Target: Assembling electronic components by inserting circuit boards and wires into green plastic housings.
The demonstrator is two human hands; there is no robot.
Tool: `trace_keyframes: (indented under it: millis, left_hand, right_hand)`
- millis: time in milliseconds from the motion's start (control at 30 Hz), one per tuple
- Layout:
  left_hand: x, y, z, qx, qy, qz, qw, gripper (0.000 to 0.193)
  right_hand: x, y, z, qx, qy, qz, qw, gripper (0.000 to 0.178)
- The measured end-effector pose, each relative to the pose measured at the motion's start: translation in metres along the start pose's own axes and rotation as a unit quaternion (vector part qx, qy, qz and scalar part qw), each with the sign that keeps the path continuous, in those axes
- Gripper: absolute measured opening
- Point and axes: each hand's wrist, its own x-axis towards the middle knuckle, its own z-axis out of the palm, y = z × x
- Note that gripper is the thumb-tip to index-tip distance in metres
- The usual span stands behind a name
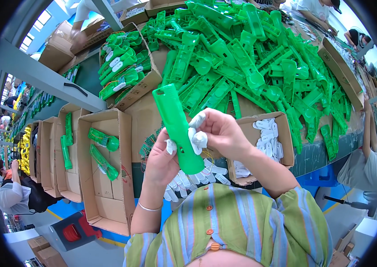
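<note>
A long green plastic housing [174, 120], rounded and wider at its lower end, is held tilted before my chest. My left hand [161, 156] is closed around its lower left side, with a white cover on a fingertip. At its right edge my right hand [225, 133] pinches thumb and fingers together, their tips wrapped in white. Whether a small white part sits between those fingertips I cannot tell. Below the housing lie several white flat pieces [182, 183] with wires, partly hidden by my arms. Right of them, a carton [238, 180] holds white oval parts [267, 138].
A large heap of green housings [242, 58] covers the table beyond my hands. At the left stand cartons [106, 211] with a few wired green housings [104, 162], and a fuller carton [153, 80] behind. A grey metal post [46, 71] crosses the left. Other people work around the table.
</note>
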Motion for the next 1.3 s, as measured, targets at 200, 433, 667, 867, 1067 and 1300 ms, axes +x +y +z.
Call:
trace_keyframes:
  millis: [200, 433, 667, 867, 1067, 1300]
  left_hand:
    - [-0.015, -0.015, 0.002, 0.141, 0.103, 0.005, 0.985, 0.051]
    - [-0.023, -0.033, -0.007, 0.298, 0.052, 0.094, 0.949, 0.073]
    - [-0.026, -0.029, 0.004, 0.402, 0.026, 0.107, 0.909, 0.083]
    - [-0.032, -0.008, -0.014, 0.572, 0.060, 0.205, 0.792, 0.065]
    - [-0.051, 0.032, -0.044, 0.268, 0.208, 0.117, 0.933, 0.046]
    - [-0.045, -0.006, -0.066, 0.198, 0.205, 0.064, 0.956, 0.044]
  right_hand:
    - [-0.005, 0.017, 0.005, -0.125, 0.023, -0.006, 0.992, 0.014]
    - [-0.014, 0.019, 0.012, -0.152, 0.035, 0.001, 0.988, 0.010]
    - [-0.020, 0.022, 0.019, -0.153, 0.051, -0.029, 0.986, 0.012]
    - [-0.001, 0.016, 0.012, -0.319, -0.041, 0.009, 0.947, 0.009]
    - [0.026, 0.023, -0.006, -0.476, -0.010, -0.072, 0.876, 0.014]
    - [0.036, 0.086, -0.013, -0.694, -0.013, -0.213, 0.687, 0.021]
